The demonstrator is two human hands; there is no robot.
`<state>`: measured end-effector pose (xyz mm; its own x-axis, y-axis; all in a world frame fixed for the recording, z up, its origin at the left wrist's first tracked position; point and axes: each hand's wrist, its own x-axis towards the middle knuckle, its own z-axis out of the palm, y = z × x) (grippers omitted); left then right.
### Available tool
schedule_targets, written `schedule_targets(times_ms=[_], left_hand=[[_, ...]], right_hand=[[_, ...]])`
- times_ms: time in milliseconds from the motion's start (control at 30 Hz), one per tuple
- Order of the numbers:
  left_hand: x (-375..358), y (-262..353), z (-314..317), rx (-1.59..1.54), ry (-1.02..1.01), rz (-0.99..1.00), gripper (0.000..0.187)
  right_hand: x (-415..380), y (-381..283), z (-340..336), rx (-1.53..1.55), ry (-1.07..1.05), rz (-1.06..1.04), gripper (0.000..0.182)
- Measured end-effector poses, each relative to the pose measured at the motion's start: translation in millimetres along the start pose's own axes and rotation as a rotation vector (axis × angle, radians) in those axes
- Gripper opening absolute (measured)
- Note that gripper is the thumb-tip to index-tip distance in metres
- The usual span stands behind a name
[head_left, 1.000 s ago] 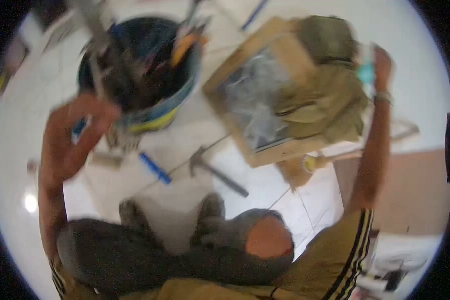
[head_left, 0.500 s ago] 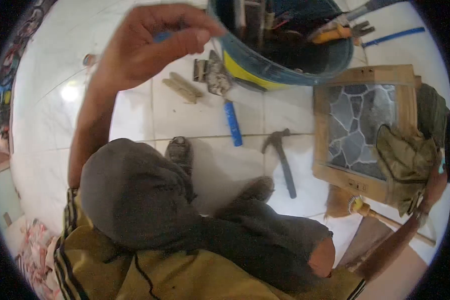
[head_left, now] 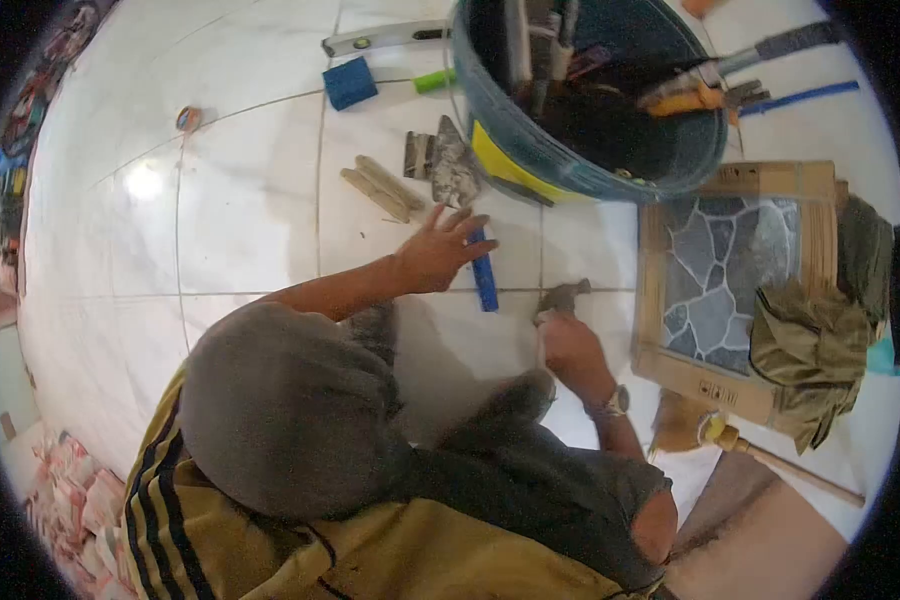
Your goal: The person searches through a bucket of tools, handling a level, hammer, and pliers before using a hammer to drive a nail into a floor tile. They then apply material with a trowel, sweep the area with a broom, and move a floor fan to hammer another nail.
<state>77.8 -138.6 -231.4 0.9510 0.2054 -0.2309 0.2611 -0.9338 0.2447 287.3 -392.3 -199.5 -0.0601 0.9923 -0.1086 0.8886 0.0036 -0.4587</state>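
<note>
I squat on a white tiled floor point(head_left: 240, 230). My left hand point(head_left: 438, 250) reaches forward with its fingers spread, the fingertips on the blue handle point(head_left: 485, 278) of a trowel point(head_left: 453, 170) lying by the bucket. My right hand point(head_left: 568, 348), with a watch on the wrist, is closed around the handle of a hammer; the hammer's head point(head_left: 562, 296) sticks out just beyond my fingers. My knees in dark trousers fill the lower middle of the view.
A blue bucket point(head_left: 530, 160) full of tools stands ahead. A wooden frame point(head_left: 652, 300) with a stone-pattern panel lies at the right, an olive cloth point(head_left: 810, 340) on it. A brush point(head_left: 715, 432), wood pieces point(head_left: 380, 188), a blue block point(head_left: 350, 82) and a spirit level point(head_left: 385, 38) lie around.
My left hand came down from the bucket's rim to the blue trowel handle. My right hand left the cloth at the right and closed on the hammer.
</note>
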Motion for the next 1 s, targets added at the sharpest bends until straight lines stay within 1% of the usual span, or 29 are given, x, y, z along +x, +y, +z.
schedule_targets(times_ms=[33, 67, 133, 167, 200, 267, 300, 333, 367, 400, 500, 600, 700, 833, 867, 900, 967, 1000], left_hand=[[4, -3, 9, 0.024, 0.009, -0.017, 0.074], [6, -10, 17, 0.006, 0.137, -0.015, 0.066], [18, -29, 28, -0.028, 0.033, 0.05, 0.061], [23, -34, 20, -0.043, -0.013, 0.085, 0.059], [23, -36, 16, -0.023, 0.025, 0.126, 0.057], [10, -26, -16, 0.005, 0.094, 0.205, 0.053], [2, -17, -36, -0.054, 0.078, 0.189, 0.051], [-9, -5, -58, -0.118, 0.054, 0.177, 0.049], [-20, 4, -67, -0.182, 0.028, 0.169, 0.048], [-30, 7, -58, -0.178, 0.07, 0.137, 0.051], [-55, 2, -49, -0.264, -0.155, -0.121, 0.054], [-78, -8, -17, -0.31, -0.018, -0.268, 0.054], [-87, -9, -1, -0.297, 0.06, -0.384, 0.053], [-77, -25, 4, -0.281, 0.036, -0.495, 0.042], [-71, -32, 8, -0.261, 0.065, -0.549, 0.04], [-65, -40, 12, -0.255, 0.11, -0.528, 0.04], [-49, -53, 14, -0.245, 0.205, -0.48, 0.04], [-41, -56, 16, -0.252, 0.215, -0.476, 0.043]], right_hand=[[10, -10, 9, 0.027, -0.028, 0.011, 0.024], [16, -24, 15, 0.057, -0.057, 0.031, 0.025], [28, -45, 16, 0.216, -0.032, 0.032, 0.024], [32, -52, 11, 0.289, -0.016, 0.032, 0.024], [31, -58, 4, 0.343, -0.106, 0.156, 0.022], [17, -44, 8, 0.229, -0.059, 0.092, 0.022], [8, -35, 9, 0.178, -0.042, 0.066, 0.024], [0, -31, 6, 0.242, -0.003, 0.153, 0.024], [-8, -30, -1, 0.306, 0.04, 0.245, 0.024], [-13, -30, -7, 0.363, 0.088, 0.33, 0.025], [-22, -29, -15, 0.473, 0.092, 0.637, 0.025], [-32, -17, 11, 0.411, 0.268, 0.429, 0.023], [-27, -19, 25, 0.381, 0.275, 0.349, 0.02], [-13, -29, 15, 0.375, 0.193, 0.327, 0.019], [-12, -28, 18, 0.396, 0.189, 0.331, 0.019], [-12, -28, 19, 0.416, 0.186, 0.336, 0.018], [-10, -29, 20, 0.488, 0.27, 0.406, 0.017], [-9, -30, 19, 0.522, 0.315, 0.438, 0.017]])
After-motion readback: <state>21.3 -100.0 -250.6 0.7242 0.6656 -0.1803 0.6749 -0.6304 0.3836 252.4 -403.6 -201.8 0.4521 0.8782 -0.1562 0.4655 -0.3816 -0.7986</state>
